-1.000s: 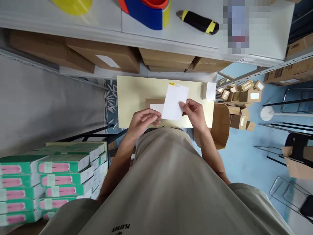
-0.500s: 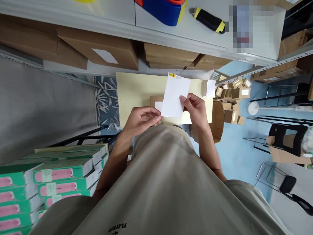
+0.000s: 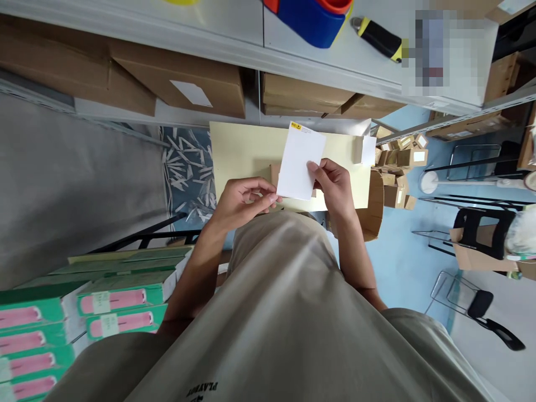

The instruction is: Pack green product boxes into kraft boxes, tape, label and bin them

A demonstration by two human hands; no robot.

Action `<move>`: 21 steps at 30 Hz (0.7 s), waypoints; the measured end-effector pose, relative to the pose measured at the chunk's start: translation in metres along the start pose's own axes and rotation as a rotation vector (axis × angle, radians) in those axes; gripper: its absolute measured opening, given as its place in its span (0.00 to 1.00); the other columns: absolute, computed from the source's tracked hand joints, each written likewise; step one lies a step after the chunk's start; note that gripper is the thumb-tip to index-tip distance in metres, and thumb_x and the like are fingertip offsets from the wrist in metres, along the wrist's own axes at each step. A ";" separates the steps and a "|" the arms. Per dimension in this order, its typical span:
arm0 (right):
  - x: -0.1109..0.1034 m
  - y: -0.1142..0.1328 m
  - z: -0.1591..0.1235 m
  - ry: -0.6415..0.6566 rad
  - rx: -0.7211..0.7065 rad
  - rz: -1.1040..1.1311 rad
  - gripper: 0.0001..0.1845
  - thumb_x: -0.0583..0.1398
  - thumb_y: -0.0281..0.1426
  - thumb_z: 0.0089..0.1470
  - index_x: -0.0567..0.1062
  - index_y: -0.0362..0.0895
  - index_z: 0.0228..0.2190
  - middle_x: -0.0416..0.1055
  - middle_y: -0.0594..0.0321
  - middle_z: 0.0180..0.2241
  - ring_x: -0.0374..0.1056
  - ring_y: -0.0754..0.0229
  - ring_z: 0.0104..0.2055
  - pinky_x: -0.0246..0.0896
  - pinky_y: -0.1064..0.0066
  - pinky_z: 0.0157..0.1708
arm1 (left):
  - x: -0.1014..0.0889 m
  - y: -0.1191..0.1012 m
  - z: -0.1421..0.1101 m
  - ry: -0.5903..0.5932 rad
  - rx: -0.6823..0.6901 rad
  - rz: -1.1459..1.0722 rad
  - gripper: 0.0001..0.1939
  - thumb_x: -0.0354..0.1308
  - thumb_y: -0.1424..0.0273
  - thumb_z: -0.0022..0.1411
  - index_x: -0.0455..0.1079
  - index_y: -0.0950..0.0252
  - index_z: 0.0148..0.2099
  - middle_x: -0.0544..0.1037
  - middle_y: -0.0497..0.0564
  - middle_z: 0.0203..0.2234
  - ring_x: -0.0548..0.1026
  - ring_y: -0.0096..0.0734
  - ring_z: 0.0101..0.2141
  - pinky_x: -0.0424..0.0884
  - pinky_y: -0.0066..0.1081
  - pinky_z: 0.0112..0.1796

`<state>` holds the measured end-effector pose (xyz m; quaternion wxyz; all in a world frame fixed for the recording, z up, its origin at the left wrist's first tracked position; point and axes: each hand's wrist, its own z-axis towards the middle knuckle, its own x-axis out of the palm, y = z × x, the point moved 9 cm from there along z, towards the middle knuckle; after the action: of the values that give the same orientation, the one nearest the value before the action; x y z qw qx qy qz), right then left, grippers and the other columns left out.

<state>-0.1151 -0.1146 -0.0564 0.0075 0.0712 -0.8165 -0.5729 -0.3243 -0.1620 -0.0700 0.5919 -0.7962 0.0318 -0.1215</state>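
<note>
A white shipping label with a small yellow logo in its top corner is held up in front of me. My right hand pinches it by the right edge, thumb on top. At its lower left corner, the thumb and fingertips of my left hand close on the paper. Behind the label, mostly hidden, a small brown box lies on the pale yellow tabletop. A stack of white labels stands at the table's right end.
Above the table, a grey shelf carries a blue tape dispenser and a black-and-yellow utility knife. Large cartons sit beneath it. An open carton and small boxes are at right; green boxes are stacked left.
The view has shifted slightly, so the shelf and table appear farther right. Both hands keep nearly the same hold on the label, which now covers more of the brown box.
</note>
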 end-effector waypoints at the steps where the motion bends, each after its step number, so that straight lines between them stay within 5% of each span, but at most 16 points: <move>1: 0.005 0.000 0.001 0.004 -0.001 -0.003 0.32 0.73 0.62 0.59 0.72 0.49 0.30 0.69 0.68 0.30 0.68 0.63 0.33 0.73 0.70 0.31 | -0.004 0.000 -0.001 -0.004 -0.004 -0.004 0.21 0.76 0.50 0.62 0.81 0.64 0.36 0.87 0.55 0.32 0.84 0.36 0.30 0.82 0.31 0.28; 9: 0.034 0.007 0.009 0.022 0.008 -0.043 0.34 0.72 0.65 0.57 0.71 0.49 0.30 0.69 0.68 0.30 0.68 0.62 0.34 0.73 0.70 0.31 | -0.032 0.005 -0.007 -0.016 -0.023 -0.017 0.19 0.75 0.52 0.62 0.81 0.63 0.38 0.88 0.56 0.33 0.84 0.36 0.31 0.83 0.31 0.29; 15: 0.047 -0.012 0.024 0.031 -0.001 -0.207 0.31 0.68 0.65 0.63 0.78 0.49 0.36 0.74 0.64 0.34 0.73 0.59 0.38 0.76 0.67 0.35 | -0.045 0.011 -0.004 -0.060 0.001 -0.022 0.20 0.75 0.51 0.63 0.80 0.63 0.37 0.86 0.55 0.32 0.84 0.37 0.31 0.82 0.32 0.29; 18: 0.054 -0.006 0.021 -0.010 -0.122 -0.374 0.27 0.71 0.59 0.63 0.82 0.50 0.44 0.79 0.59 0.43 0.76 0.55 0.46 0.78 0.62 0.44 | -0.053 0.015 -0.001 -0.112 0.027 -0.004 0.18 0.74 0.52 0.64 0.79 0.62 0.38 0.85 0.53 0.32 0.84 0.36 0.32 0.80 0.30 0.29; 21: 0.079 0.008 0.005 0.132 -0.249 -0.387 0.20 0.71 0.54 0.66 0.85 0.52 0.46 0.80 0.58 0.46 0.76 0.54 0.48 0.77 0.59 0.50 | -0.057 0.016 0.001 -0.107 0.052 0.049 0.14 0.71 0.56 0.66 0.81 0.62 0.40 0.84 0.52 0.33 0.84 0.34 0.33 0.80 0.29 0.30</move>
<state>-0.1949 -0.1169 -0.0566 -0.0406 0.2623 -0.7084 -0.6540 -0.3776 -0.1549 -0.0942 0.6159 -0.7850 0.0166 -0.0650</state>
